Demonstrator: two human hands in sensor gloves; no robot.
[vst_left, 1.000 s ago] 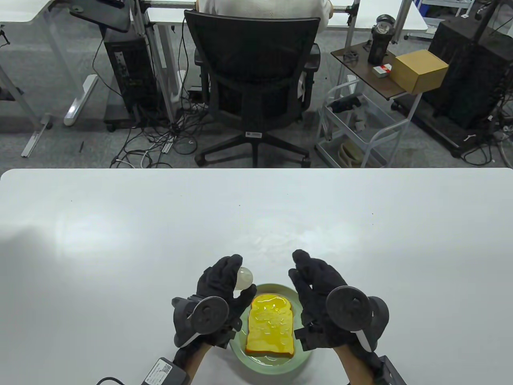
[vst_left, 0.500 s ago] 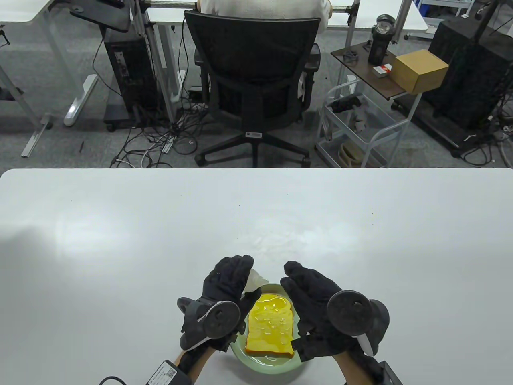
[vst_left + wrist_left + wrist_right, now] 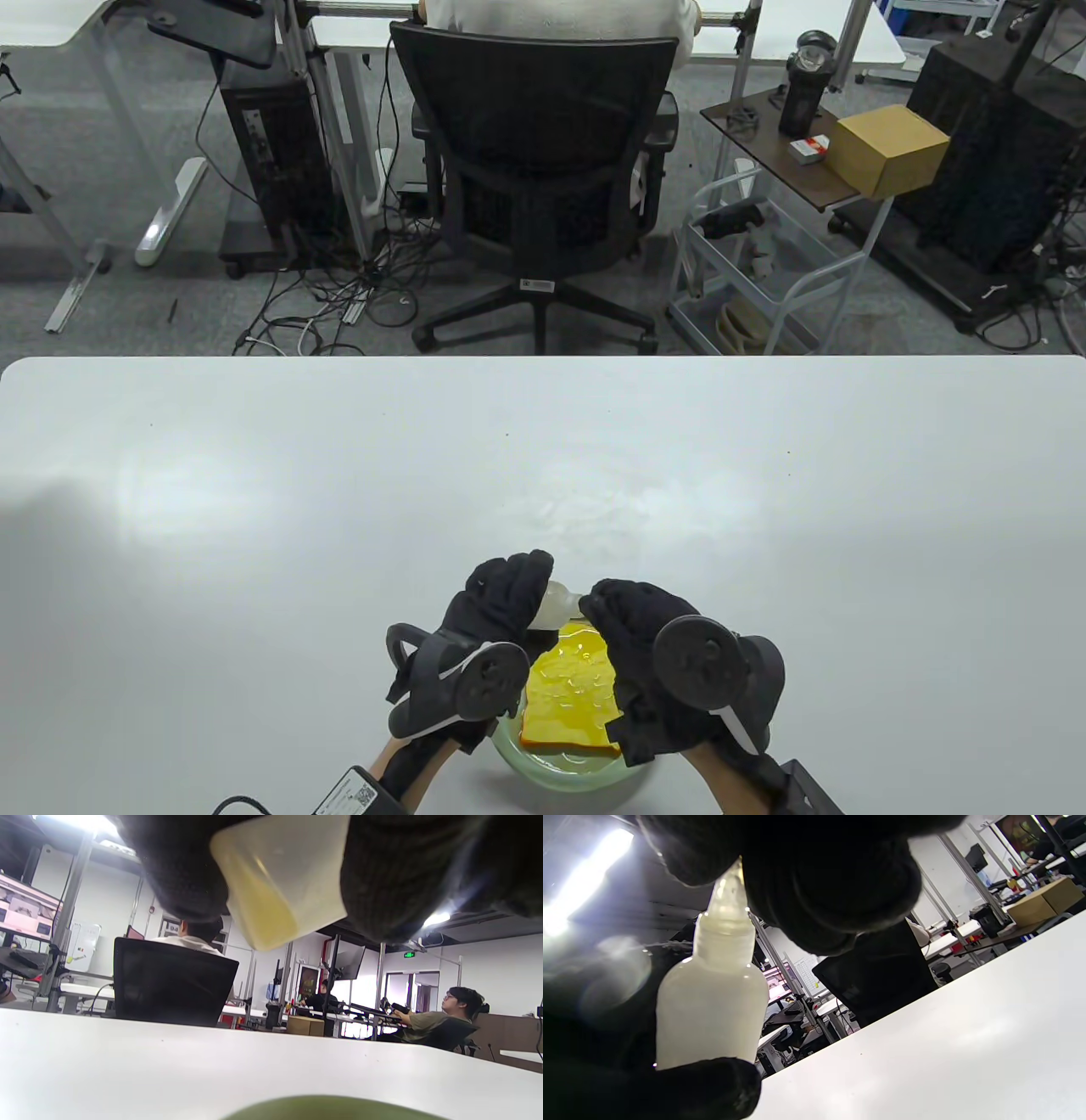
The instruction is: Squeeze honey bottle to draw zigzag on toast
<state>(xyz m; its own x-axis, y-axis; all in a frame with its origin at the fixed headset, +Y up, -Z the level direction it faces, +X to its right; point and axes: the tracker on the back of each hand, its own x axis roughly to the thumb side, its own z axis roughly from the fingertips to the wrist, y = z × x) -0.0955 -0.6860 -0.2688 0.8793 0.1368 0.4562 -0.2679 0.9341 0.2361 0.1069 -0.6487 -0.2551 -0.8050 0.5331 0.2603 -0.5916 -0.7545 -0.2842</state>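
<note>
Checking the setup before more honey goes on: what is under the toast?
A green plate lies under the toast; its right side is hidden by the right hand, and the plate's centre is covered by the toast.

We face a white table point(image 3: 254, 475) on grey carpet. Beyond it stands a black mesh office chair point(image 3: 539, 161) with someone seated. A side table point(image 3: 785, 165) holds a cardboard box point(image 3: 887, 148). Tangled cables point(image 3: 322, 314) lie beneath desks. Ceiling lights point(image 3: 581, 878) glare overhead.

Office/lab workspace: desks w/ metal-frame rigs, black mesh chair point(image 3: 543, 161) facing away, PC tower point(image 3: 276, 161), cables sprawling on grey carpet, monitors glowing, ppl sitting at workstations point(image 3: 441, 1018).
</note>
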